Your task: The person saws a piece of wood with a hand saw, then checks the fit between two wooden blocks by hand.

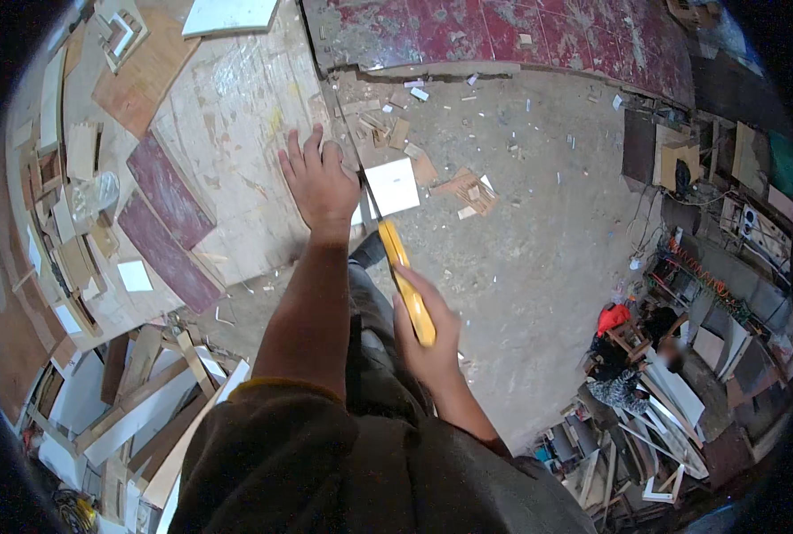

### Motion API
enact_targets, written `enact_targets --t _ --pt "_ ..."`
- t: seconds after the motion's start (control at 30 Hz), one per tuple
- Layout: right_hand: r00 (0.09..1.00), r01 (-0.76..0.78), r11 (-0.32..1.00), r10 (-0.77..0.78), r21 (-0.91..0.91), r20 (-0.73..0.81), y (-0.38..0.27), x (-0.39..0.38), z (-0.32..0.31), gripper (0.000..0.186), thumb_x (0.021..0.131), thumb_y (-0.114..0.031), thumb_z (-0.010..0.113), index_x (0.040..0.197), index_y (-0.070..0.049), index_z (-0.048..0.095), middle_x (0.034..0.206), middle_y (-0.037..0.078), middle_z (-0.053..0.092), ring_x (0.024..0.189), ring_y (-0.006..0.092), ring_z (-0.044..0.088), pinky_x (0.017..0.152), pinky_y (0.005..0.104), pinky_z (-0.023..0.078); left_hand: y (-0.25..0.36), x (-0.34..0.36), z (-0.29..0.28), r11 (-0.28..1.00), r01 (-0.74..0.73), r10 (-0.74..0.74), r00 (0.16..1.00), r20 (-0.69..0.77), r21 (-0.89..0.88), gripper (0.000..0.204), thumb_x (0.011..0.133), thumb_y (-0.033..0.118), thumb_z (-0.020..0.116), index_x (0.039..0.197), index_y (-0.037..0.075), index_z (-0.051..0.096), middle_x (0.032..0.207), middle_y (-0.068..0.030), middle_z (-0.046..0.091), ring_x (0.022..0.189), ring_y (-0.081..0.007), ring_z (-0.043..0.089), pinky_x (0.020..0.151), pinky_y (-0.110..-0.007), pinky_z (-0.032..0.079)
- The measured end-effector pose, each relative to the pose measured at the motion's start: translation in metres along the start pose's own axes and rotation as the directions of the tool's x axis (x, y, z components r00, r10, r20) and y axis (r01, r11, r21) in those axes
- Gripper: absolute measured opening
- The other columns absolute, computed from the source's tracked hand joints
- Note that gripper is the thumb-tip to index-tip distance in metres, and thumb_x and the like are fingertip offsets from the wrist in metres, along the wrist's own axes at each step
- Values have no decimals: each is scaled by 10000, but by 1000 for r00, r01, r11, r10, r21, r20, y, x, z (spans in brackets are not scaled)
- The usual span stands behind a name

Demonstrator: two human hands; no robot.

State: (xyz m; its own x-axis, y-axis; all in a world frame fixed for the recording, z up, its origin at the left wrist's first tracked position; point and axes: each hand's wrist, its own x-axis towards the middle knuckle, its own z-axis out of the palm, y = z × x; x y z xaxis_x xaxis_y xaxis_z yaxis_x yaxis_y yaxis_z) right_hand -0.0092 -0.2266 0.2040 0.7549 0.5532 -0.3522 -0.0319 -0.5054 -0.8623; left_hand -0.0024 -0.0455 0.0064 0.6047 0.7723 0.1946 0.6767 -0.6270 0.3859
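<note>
My right hand [428, 325] is wrapped round the yellow handle [403, 276] of a handsaw. The saw's thin blade [367, 185] points away from me along the right edge of a pale wooden worktop [236, 169]. Fingers spread, my left hand [319, 181] lies on the worktop at that edge, just left of the blade. A white board [395, 184] shows right of the blade, and a small white part shows beside my left wrist. Whether the blade touches the board, or my palm presses on it, I cannot tell.
Maroon strips [169, 254], a plywood piece [143, 89] and a white panel [229, 15] lie on the worktop. Offcuts [468, 191] litter the concrete floor. Boards [138, 409] are piled lower left. A person [623, 387] is among planks at lower right.
</note>
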Motion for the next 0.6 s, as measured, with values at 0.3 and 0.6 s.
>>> enact_targets --t 0.3,0.6 --pt "997 -51 997 54 -62 57 -7 -42 -17 437 872 75 626 1300 -14 604 1192 237 677 963 220 727 784 291 547 -4 -8 -3 997 20 -24 998 59 76 125 814 102 601 936 85 624 1371 -66 547 1418 -366 341 1175 -584 207" --pt "1000 -24 1000 24 20 3 6 -20 -7 451 890 96 602 1314 -55 604 1215 198 679 1042 210 704 842 285 533 -1 -7 -4 999 12 -15 998 68 47 152 794 83 577 940 81 623 1362 -78 564 1407 -376 361 1167 -589 221"
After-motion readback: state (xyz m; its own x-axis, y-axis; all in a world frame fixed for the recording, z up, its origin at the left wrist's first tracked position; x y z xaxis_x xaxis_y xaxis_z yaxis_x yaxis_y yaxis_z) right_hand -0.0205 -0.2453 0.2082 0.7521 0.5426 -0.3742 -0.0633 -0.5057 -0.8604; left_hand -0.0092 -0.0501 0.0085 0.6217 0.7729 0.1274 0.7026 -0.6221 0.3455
